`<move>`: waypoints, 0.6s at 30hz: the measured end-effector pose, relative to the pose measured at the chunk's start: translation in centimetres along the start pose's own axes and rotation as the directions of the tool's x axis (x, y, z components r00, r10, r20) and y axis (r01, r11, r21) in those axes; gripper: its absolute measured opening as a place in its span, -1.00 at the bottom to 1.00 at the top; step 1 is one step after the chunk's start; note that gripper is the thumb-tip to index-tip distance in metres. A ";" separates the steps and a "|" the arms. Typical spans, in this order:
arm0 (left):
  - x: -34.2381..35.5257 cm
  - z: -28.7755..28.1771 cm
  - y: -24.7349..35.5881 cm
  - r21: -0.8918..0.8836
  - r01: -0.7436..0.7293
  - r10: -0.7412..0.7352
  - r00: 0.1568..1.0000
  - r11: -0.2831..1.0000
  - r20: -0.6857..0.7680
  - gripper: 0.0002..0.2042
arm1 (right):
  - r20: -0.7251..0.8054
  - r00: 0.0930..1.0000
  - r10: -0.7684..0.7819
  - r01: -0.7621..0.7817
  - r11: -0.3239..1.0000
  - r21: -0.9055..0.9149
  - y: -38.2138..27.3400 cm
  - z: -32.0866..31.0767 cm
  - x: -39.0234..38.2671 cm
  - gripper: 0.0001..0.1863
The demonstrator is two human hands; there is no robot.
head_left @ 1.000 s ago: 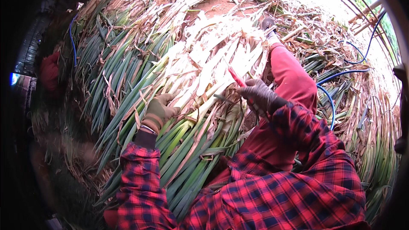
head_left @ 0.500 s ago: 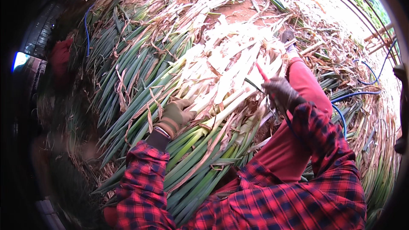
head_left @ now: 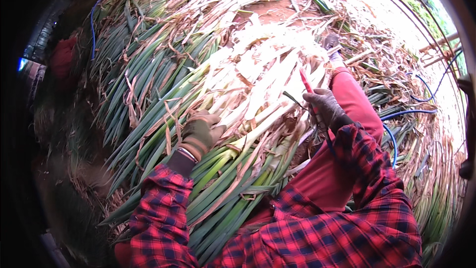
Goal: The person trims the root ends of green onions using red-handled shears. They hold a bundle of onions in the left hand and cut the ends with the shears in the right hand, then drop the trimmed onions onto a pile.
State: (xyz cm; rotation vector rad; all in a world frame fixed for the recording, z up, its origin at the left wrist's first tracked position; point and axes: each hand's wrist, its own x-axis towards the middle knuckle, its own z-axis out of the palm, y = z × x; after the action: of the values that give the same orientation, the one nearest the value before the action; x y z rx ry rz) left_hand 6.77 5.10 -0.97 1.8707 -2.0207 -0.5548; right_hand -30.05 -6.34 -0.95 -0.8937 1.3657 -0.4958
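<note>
Long green onions point(head_left: 270, 82) lie in a thick heap before me, white stalks pointing away and green leaves toward me. My left hand point(head_left: 201, 131), in an olive glove, rests on the leaves at the heap's left, thumb and forefinger apart. Nothing is visibly held in it, though some fingertips are hidden. In my gloved right hand point(head_left: 325, 106) is an air blow gun point(head_left: 306, 80) with a slim red nozzle pointing up and away over the white stalks. My fingers are wrapped round its body.
My red-trousered leg point(head_left: 354, 97) stretches along the heap's right side. A blue hose point(head_left: 409, 112) curves beside it. More onions with drying leaves point(head_left: 441, 188) lie at the far right. Dry husks cover the ground, with bare soil point(head_left: 272, 11) showing beyond the stalks.
The view has shifted slightly. The right hand's blur has cleared, and the air blow gun's nozzle stands a little more upright. The left hand stays on the onion leaves.
</note>
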 end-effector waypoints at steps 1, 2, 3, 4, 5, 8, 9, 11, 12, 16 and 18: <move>0.0 0.4 -0.3 -0.019 0.004 -0.005 1.000 1.000 -0.028 -0.72 | 0.073 0.997 -0.025 0.025 1.000 0.007 -0.2 -0.2 -0.4 -0.71; 0.3 0.8 -0.2 -0.003 -0.014 0.014 1.000 1.000 -0.021 -0.73 | 0.090 0.996 0.004 0.000 0.999 -0.045 -0.2 -0.2 -1.1 -0.70; -0.1 0.2 -0.4 0.033 -0.013 0.013 1.000 0.999 -0.021 -0.74 | 0.133 0.991 0.030 -0.017 0.995 -0.093 -0.3 0.9 -1.5 -0.70; -0.1 0.1 -0.3 0.022 -0.019 0.020 1.000 1.000 -0.011 -0.75 | 0.121 0.992 0.020 -0.003 0.990 -0.138 0.2 1.0 -1.2 -0.69; 0.3 0.3 0.0 0.009 -0.024 0.024 1.000 1.000 -0.004 -0.75 | 0.049 0.999 -0.023 0.030 0.990 -0.140 1.4 -0.1 -0.1 -0.71; 0.9 -0.6 0.2 0.099 -0.084 0.073 0.992 0.992 0.107 -0.72 | -0.037 0.999 -0.026 0.028 0.998 0.060 0.8 -0.9 0.4 -0.76; 1.4 -1.6 0.4 0.071 -0.113 0.099 0.981 0.991 0.168 -0.69 | -0.036 0.999 -0.028 0.028 1.000 0.001 0.0 -0.4 -0.6 -0.77; 3.1 -3.7 -0.8 0.038 -0.053 0.037 0.937 0.998 0.347 -0.68 | 0.169 0.984 -0.059 0.054 0.998 0.035 0.3 0.9 -1.5 -0.72; 4.0 -4.2 -2.5 -0.086 0.008 0.013 0.971 0.996 0.239 -0.69 | 0.220 0.976 -0.006 0.011 1.000 -0.023 -0.5 2.2 -3.0 -0.67; 7.1 -8.0 -15.3 -0.056 0.168 -0.177 0.950 0.984 -0.256 -0.55 | 0.435 0.899 0.047 -0.016 0.997 -0.075 -3.0 6.0 -5.3 -0.50; 6.9 -9.5 -22.3 0.132 0.449 -0.363 0.836 0.884 -0.412 -0.24 | 0.466 0.880 0.092 -0.088 0.996 -0.030 -3.7 7.0 -5.5 -0.48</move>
State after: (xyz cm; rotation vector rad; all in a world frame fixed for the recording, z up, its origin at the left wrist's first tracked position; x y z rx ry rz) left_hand 30.20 -3.72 -3.91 2.3538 -1.4857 -0.0429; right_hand -23.56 -2.57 5.05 -0.8815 0.9585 -0.1812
